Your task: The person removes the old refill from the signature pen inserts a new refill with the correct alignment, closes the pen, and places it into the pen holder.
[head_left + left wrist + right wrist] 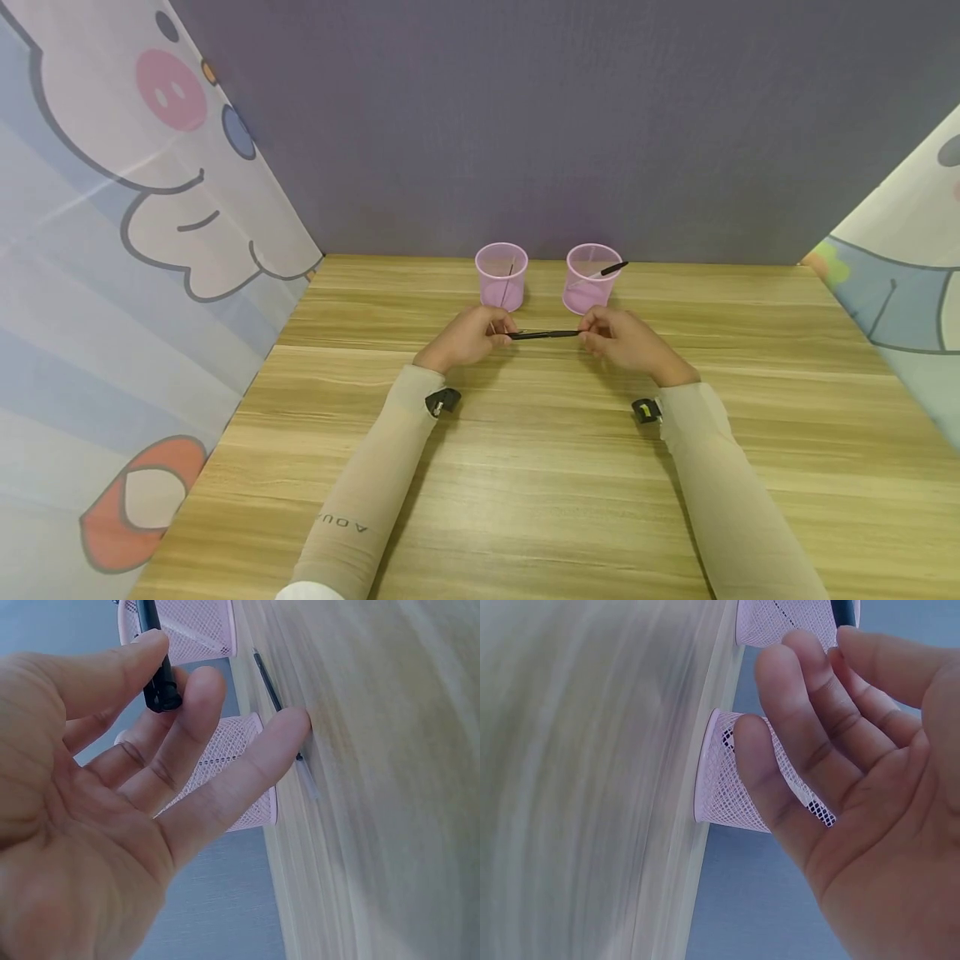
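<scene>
A slim black pen (543, 335) is held level above the table between my two hands. My left hand (471, 337) pinches one end between thumb and fingers; that dark end of the pen (161, 686) shows clearly in the left wrist view. At the other end, my right hand (626, 340) pinches the tip with thumb and fingertips, and only a short dark piece of the pen (843, 611) appears in the right wrist view. On the tabletop lies a thin pen refill (266, 681), dark with a clear end, partly hidden behind a left finger.
Two pink mesh cups stand near the back wall. A thin dark stick leans inside the left cup (491, 292). The right cup (576, 297) holds a pen with a black end (613, 268) poking over its rim. Cartoon-printed curtains (67, 333) flank the wooden table (525, 500).
</scene>
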A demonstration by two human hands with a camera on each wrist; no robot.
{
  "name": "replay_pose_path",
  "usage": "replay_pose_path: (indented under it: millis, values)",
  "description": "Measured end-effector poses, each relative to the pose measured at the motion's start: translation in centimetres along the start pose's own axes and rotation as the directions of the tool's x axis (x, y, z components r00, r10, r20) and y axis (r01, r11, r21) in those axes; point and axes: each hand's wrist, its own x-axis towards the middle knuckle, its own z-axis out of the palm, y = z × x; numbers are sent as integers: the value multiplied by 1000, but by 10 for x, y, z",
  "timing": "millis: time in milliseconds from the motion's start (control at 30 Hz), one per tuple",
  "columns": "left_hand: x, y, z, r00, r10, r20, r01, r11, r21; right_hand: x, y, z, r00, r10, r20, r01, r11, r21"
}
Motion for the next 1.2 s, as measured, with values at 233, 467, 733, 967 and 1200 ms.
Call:
replay_pose_path:
  millis: [233, 467, 733, 967, 1200]
  values:
    - [0, 2, -2, 999, 13, -29, -13, 1000, 13, 0, -1, 0, 1000, -4, -7, 3, 999, -39]
    - [-1, 5, -5, 999, 25, -47, -24, 999, 27, 1, -1, 0, 1000, -3, -27, 1, 996, -90]
    - [0, 3, -7, 994, 54, -98, -58, 997, -41, 3, -1, 2, 998, -13, -68, 8, 997, -82]
    - [-1, 0, -8, 987, 59, -150, -77, 990, -119, 5, -2, 4, 994, -37, -103, 26, 994, -104]
    - [-1, 1, -9, 980, 66, -186, -91, 987, -130, 4, -2, 5, 991, -20, -130, 10, 997, -75]
